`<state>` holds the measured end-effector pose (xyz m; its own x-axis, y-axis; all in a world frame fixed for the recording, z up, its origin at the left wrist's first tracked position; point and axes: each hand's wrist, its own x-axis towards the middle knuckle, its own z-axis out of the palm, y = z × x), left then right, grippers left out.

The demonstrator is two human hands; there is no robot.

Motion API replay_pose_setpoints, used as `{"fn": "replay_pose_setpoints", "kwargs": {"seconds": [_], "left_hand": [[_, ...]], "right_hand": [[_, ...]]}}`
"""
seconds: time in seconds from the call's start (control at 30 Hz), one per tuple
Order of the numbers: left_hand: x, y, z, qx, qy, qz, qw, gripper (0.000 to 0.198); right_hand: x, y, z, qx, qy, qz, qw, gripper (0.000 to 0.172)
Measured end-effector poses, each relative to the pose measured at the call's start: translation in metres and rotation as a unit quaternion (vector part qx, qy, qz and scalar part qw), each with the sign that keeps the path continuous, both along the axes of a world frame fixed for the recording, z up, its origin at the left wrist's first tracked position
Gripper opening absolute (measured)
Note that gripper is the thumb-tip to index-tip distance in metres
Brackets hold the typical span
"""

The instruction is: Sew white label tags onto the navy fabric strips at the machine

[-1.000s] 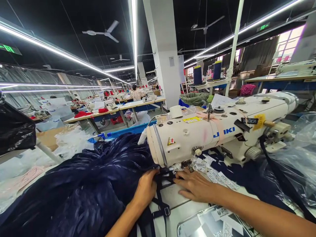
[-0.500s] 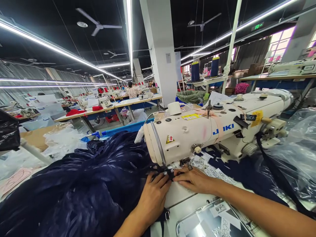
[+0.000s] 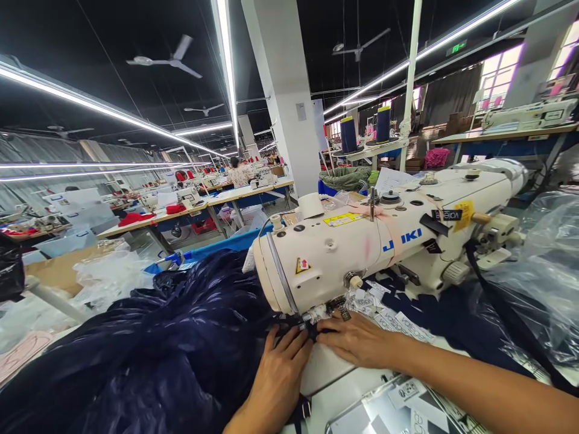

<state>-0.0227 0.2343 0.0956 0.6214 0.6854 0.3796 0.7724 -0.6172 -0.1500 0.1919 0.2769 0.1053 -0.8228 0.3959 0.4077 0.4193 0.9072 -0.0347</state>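
A white sewing machine [image 3: 312, 259] with blue lettering stretches across the middle. At its needle end, my left hand [image 3: 283, 367] presses curled fingers onto navy fabric [image 3: 217, 337], holding its edge under the machine head. From the right, my right hand [image 3: 350, 337] closes its fingers on the same dark edge, close beside the presser foot [image 3: 312, 316]. The fingertips of both hands nearly meet, and the bit of cloth between them is mostly hidden. A large gathered heap of the navy fabric spreads to the left. A dark strap with a small metal buckle [image 3: 306, 410] hangs below my left wrist.
White printed labels [image 3: 398, 322] and navy pieces [image 3: 456, 319] lie behind my right forearm. A clear-covered plate with more labels [image 3: 384, 416] is at the front. Clear plastic [image 3: 543, 259] lies right, plastic bags [image 3: 108, 265] left. Thread cones [image 3: 348, 135] stand behind the machine.
The whole view has tilted and shifted slightly, with the machine appearing a little further left and lower. Both hands stay at the needle end on the navy fabric.
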Motion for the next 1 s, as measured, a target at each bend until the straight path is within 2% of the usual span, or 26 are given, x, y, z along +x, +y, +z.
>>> {"fn": "replay_pose_setpoints", "kwargs": {"seconds": [0.13,0.37,0.5,0.6,0.73,0.83,0.9,0.93,1.0], "left_hand": [[0.002,-0.004,0.012,-0.050,0.022,0.005,0.998,0.047],[-0.001,0.001,0.013,-0.102,-0.007,0.019,0.995,0.052],[0.004,0.000,0.033,-0.177,-0.001,0.045,0.983,0.052],[0.005,0.000,0.043,-0.193,-0.006,0.055,0.980,0.051],[0.004,0.007,0.040,-0.168,-0.013,0.040,0.985,0.051],[0.006,0.009,0.036,-0.093,-0.016,0.040,0.995,0.033],[0.012,0.005,0.035,-0.029,0.005,0.069,0.997,0.017],[0.015,0.002,0.034,-0.005,0.023,0.093,0.995,0.016],[0.023,-0.004,0.034,0.020,0.056,0.147,0.987,0.027]], "right_hand": [[-0.001,-0.002,0.001,0.001,0.002,-0.007,1.000,0.026],[-0.004,-0.005,0.000,-0.005,-0.005,-0.019,1.000,0.025],[-0.005,-0.003,-0.003,-0.005,-0.010,-0.041,0.999,0.027],[-0.004,-0.001,-0.006,-0.025,-0.012,-0.054,0.998,0.031],[-0.002,0.002,-0.006,-0.048,-0.016,-0.063,0.997,0.036],[-0.003,0.004,-0.006,-0.052,-0.013,-0.081,0.995,0.037],[-0.005,0.006,-0.007,-0.041,-0.009,-0.104,0.994,0.037],[-0.006,0.007,-0.009,-0.030,-0.010,-0.115,0.993,0.036],[-0.008,0.008,-0.011,0.001,-0.022,-0.133,0.991,0.037]]}}
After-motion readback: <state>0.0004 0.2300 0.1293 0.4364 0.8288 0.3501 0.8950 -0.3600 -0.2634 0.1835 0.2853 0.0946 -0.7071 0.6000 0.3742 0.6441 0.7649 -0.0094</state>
